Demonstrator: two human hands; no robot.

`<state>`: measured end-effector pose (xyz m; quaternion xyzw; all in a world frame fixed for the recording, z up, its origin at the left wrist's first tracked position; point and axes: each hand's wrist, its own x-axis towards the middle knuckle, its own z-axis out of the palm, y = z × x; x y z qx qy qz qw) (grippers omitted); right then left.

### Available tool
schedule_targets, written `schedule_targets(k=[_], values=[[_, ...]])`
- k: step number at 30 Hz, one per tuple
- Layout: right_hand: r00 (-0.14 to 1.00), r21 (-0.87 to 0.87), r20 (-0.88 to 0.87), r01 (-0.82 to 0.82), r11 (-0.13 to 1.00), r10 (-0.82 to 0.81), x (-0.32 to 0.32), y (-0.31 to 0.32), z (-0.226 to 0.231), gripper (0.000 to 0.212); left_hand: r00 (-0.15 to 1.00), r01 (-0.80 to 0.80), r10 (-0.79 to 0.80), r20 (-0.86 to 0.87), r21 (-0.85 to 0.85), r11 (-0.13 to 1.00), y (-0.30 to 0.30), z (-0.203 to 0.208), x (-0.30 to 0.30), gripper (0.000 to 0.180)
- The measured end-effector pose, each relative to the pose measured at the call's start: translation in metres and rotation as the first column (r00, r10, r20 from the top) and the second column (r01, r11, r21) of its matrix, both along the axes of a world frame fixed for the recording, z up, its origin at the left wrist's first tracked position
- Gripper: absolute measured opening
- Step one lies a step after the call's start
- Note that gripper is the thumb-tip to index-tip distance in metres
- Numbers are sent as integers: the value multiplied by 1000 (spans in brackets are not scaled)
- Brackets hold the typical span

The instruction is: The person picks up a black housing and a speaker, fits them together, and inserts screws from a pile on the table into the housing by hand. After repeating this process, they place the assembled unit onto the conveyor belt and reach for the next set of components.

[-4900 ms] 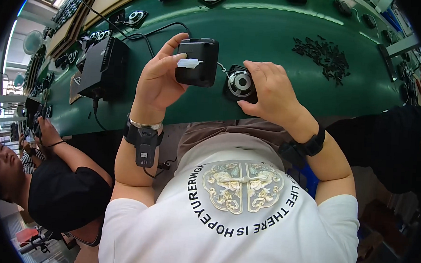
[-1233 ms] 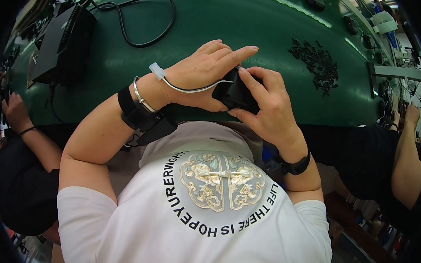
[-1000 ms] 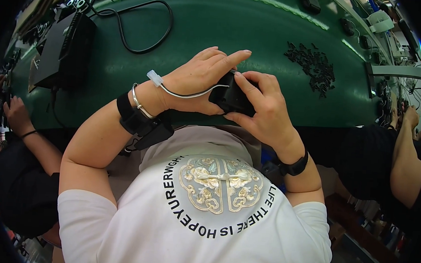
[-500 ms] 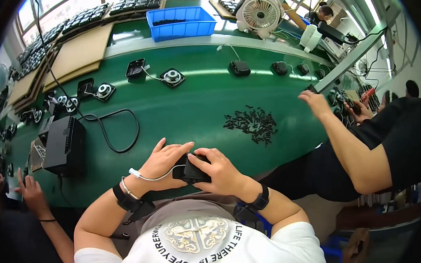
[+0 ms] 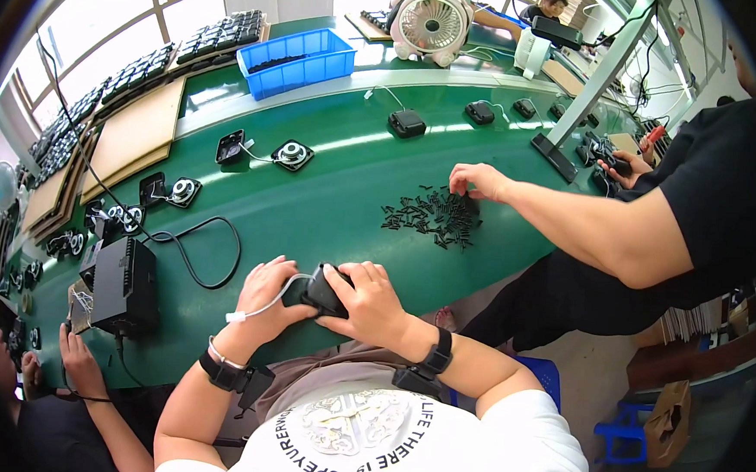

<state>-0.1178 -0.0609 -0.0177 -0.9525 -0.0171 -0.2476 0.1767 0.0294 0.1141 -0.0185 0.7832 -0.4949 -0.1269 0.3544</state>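
Note:
A small black speaker box (image 5: 326,295) with rounded corners is held between my two hands, close to the near edge of the green table. My right hand (image 5: 372,303) grips its right side, thumb over the top. My left hand (image 5: 267,297) curls at its left side, the thumb against its lower corner; part of that contact is hidden. From the box a thin grey-white cable (image 5: 281,296) runs across my left hand and ends in a white plug (image 5: 235,317) by the wrist.
A co-worker's hand (image 5: 478,182) reaches into a pile of small black screws (image 5: 431,215). Opened speaker halves (image 5: 292,155) and closed speaker boxes (image 5: 407,124) stand farther back, near a blue bin (image 5: 295,65). A black power unit (image 5: 126,285) with a cable is at left.
The speaker box has tilted in my hands, and my left fingers have drawn back from its top. The co-worker's hand at right has come down to the screw pile. The view has shifted slightly.

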Motion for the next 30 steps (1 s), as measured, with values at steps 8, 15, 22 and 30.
schedule_targets(k=[8, 15, 22, 30], values=[[997, -177, 43, 72, 982, -66, 13, 8, 7, 73, 981, -107, 131, 140, -168, 980, -4, 19, -37, 44], [988, 20, -16, -153, 988, 153, 12, -20, -1, 69, 951, -27, 43, 305, -57, 998, -12, 25, -21, 54], [948, 191, -155, -248, 950, 278, 12, -40, 12, 75, 962, 36, -23, 273, -42, 998, -2, 19, -16, 56], [899, 258, -169, -356, 898, 404, 37, -53, 12, 77, 991, 81, -74, 112, -54, 995, -1, 13, -6, 59]])
